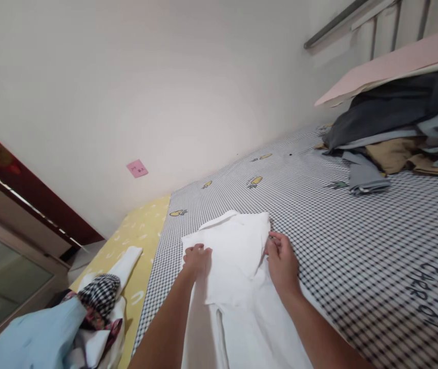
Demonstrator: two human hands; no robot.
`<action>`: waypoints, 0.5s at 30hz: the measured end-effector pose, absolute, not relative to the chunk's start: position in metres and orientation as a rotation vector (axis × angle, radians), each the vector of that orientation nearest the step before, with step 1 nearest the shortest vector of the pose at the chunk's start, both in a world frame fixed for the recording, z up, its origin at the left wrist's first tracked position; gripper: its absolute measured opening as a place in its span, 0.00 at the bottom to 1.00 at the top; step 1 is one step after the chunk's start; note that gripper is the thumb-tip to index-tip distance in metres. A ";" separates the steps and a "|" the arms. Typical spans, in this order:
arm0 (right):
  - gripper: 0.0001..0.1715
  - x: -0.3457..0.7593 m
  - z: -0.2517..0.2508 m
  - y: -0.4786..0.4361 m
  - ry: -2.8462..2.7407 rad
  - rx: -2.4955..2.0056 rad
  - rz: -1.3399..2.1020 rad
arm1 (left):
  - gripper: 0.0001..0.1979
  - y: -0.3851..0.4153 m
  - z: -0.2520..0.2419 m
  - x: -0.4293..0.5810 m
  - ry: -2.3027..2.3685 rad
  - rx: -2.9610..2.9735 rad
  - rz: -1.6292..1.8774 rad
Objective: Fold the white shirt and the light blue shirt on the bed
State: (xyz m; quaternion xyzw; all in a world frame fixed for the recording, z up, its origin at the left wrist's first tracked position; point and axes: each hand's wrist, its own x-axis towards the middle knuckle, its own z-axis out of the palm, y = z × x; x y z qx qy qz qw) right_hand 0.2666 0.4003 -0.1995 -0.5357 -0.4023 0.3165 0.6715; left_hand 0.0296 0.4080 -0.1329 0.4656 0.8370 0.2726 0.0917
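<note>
**Left hand (197, 260) and right hand (282, 265) at a white shirt (237, 287) lying on a bed.** The shirt lies near the person, between both hands, with its collar (219, 221) toward the wall and its upper part folded over. Left hand: grip open, palm down, resting on the folded cloth. Right hand: grip closed, fingertips pinching the shirt's right edge.

Under the shirt: a black-and-white gingham bed sheet (330, 246), printed with yellow carrots and, right of the shirt, the lettering "CARROT" (424, 294). Left of the shirt: a heap of clothes (88, 318), including a light-blue garment (30, 333) and a black-and-white checked cloth (99, 294), lying on yellow patterned bedding (142, 230). Further left: a glass panel (3, 282) in a frame, below a dark red panel (15, 189).

Beyond the shirt, to the right: a folded grey-blue garment (365, 177), beside a pile with a tan garment (390, 155) and a dark grey garment (391, 108). A pale pink board (395, 64) leans above this pile. Farthest from the shirt: a white wall (126, 77) bearing a pink note (137, 168), with a metal rail (334, 23) at upper right.
</note>
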 end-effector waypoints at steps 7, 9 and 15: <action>0.20 0.265 -0.198 0.402 -0.898 -1.224 0.699 | 0.11 0.429 -0.133 0.074 2.559 1.361 0.805; 0.20 0.266 -0.199 0.403 -0.881 -1.219 0.698 | 0.07 0.426 -0.121 0.082 2.542 1.355 0.915; 0.26 0.268 -0.192 0.398 -1.008 -1.170 0.677 | 0.09 0.391 -0.063 0.079 2.277 1.334 1.276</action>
